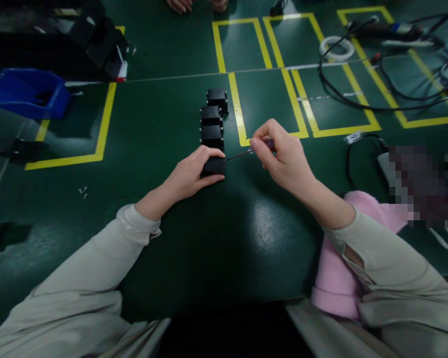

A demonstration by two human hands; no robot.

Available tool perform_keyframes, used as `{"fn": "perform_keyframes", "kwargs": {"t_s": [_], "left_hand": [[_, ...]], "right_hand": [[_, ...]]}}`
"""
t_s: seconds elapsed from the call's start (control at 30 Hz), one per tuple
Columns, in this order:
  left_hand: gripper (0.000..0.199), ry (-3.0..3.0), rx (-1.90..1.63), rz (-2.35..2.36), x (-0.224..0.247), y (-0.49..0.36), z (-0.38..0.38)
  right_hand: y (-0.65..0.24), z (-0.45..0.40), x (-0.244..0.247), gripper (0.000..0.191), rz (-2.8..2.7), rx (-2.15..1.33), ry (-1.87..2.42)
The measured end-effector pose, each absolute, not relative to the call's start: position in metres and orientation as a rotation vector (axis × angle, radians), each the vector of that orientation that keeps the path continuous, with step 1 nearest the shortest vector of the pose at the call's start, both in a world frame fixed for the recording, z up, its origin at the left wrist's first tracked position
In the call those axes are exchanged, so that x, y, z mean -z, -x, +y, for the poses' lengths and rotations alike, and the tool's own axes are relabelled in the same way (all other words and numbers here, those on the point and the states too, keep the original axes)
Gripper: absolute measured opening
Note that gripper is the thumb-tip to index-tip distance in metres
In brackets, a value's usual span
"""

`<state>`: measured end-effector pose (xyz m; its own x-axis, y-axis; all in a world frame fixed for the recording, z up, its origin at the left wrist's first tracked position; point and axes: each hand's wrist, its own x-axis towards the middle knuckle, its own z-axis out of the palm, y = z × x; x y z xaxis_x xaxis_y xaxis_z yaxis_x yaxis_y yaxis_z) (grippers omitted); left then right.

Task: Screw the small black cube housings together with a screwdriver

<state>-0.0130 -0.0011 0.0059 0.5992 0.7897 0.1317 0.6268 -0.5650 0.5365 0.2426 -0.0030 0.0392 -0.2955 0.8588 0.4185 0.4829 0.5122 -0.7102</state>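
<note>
My left hand [188, 175] is closed around a small black box [214, 167] on the green table, thumb and fingers on opposite sides of it. In my right hand [280, 154] is a screwdriver [242, 153] with a thin metal shaft and a dark handle. Its tip meets the right side of the held box; whether it sits in a screw is too small to tell. Beyond my left hand, several similar black boxes [211, 133] stand in a row leading away from me, with small shiny bits at their sides.
Yellow tape [239, 109] marks rectangles on the table [164, 114]. A blue bin [30, 94] and stacked black parts stand at left, small screws [82, 192] nearer. Black cables [332, 87], a white ring [336, 48] and pink cloth [339, 278] lie right. Another person's hands [181, 5] show at the far edge.
</note>
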Motion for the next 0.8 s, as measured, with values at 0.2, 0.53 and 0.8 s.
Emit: {"fn": "perform_keyframes", "kwargs": {"t_s": [0.2,0.53,0.8], "left_hand": [[0.043,-2.41,-0.526,1.108,-0.0049,0.0134,-0.0012],[0.043,-2.419,-0.535,1.102,-0.0042,0.0132,-0.0003],[0.043,-2.416,-0.526,1.104,-0.0046,0.0133,-0.0008]], "right_hand": [[-0.242,-0.0033,-0.039,0.008,-1.939,-0.61,1.048],[-0.2423,-0.0039,-0.0396,0.013,-1.933,-0.588,1.089],[-0.2425,-0.003,-0.0383,0.012,-1.939,-0.592,1.066]]}}
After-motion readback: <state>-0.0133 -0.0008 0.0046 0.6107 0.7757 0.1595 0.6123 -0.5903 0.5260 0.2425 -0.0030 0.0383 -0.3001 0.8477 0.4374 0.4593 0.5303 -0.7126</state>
